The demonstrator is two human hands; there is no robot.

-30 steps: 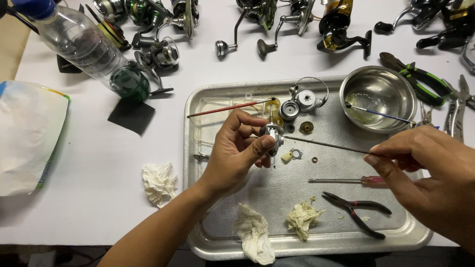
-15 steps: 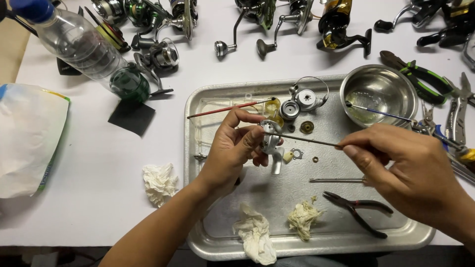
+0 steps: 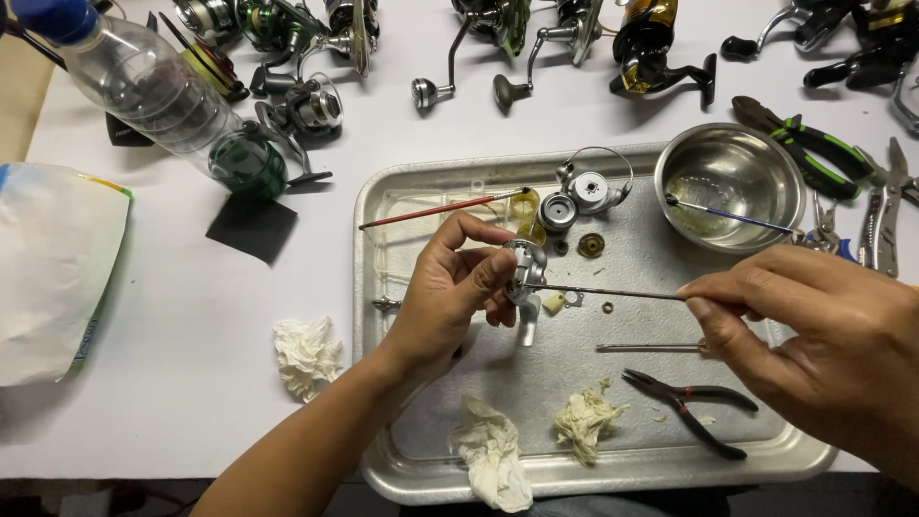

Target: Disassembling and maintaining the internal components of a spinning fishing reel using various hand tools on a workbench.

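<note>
Your left hand (image 3: 450,297) is closed around a small silver fishing-reel body (image 3: 522,278), thumb and fingers pinching it just above the middle of the metal tray (image 3: 383,287). Your right hand (image 3: 814,335) is pinched shut on the near end of a thin metal rod (image 3: 613,293), whose tip meets the reel body at its right side.

The likeliest trouble is a slip: the rod is long and slender, so any sideways push from your right hand could skate the tip off the reel and into your left fingertips. A loose left grip would let the body twist or drop onto the tray.

Small loose parts lie just beneath the rod: a washer (image 3: 607,307), a brass ring (image 3: 591,245) and a round silver part (image 3: 557,212). A falling reel or a sweeping wrist could scatter them. The black needle-nose pliers (image 3: 689,407) sit near your right wrist, and the steel bowl (image 3: 732,182) with its brush stands far right, easy to knock.
</note>
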